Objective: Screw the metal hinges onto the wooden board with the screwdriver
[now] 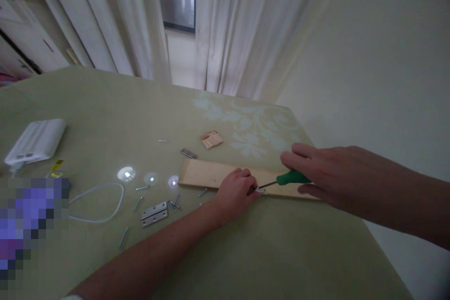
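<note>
A light wooden board (202, 174) lies flat on the table. My left hand (236, 189) is closed at its near edge, fingers curled round a small metal hinge (263, 191) against the wood. Only a part of that hinge shows; the fingers cover the rest. In my right hand (325, 171) is a screwdriver (292, 177) with a green handle, held at a low slant. Its thin shaft points left, and its tip meets the hinge beside my left fingertips. Whether a screw sits under the tip I cannot tell.
Left of the board lie an opened hinge (154, 214) and several loose screws (123, 237). Behind it are a smaller folded hinge (189, 153) and a torn brown paper piece (212, 139). A white cable (96, 221) and white box (37, 139) are on the left. Curtains (242, 28) hang beyond.
</note>
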Motion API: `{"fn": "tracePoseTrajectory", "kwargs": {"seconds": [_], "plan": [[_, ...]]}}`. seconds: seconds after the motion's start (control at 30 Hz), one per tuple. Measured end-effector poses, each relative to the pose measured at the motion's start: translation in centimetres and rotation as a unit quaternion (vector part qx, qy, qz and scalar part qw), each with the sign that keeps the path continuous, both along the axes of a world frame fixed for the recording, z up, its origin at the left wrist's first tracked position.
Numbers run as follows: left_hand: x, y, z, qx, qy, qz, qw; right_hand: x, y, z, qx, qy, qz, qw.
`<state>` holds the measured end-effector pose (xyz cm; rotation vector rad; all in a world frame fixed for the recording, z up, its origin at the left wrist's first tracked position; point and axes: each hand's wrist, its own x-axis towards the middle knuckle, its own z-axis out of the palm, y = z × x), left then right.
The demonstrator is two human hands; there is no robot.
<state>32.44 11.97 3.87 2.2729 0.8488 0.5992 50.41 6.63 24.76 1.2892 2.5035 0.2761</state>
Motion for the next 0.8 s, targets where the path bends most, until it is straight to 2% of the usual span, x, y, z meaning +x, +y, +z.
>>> {"fn": "tracePoseTrajectory", "kwargs": {"seconds": [0.07,0.23,0.47,0.63,0.8], "plan": [[0.0,0.0,0.0,-0.001,-0.002,-0.001,1.000,-0.3,0.3,0.4,-0.020,-0.021,0.001,1.000],[0.0,0.0,0.2,-0.007,-0.005,-0.001,1.000,-1.2,0.6,1.1,-0.009,-0.112,-0.084,0.990],[0.0,-0.1,0.1,0.003,0.002,-0.002,1.000,-2.4,0.9,1.8,-0.008,-0.057,0.018,0.998],[0.0,0.0,-0.1,0.002,0.002,-0.003,1.000,-3.7,1.1,1.6,-0.020,-0.098,-0.028,0.995],[-0.1,0.1,0.1,-0.018,0.000,-0.008,1.000,-2.8,1.3,1.2,-0.005,-0.115,-0.071,0.991]]}}
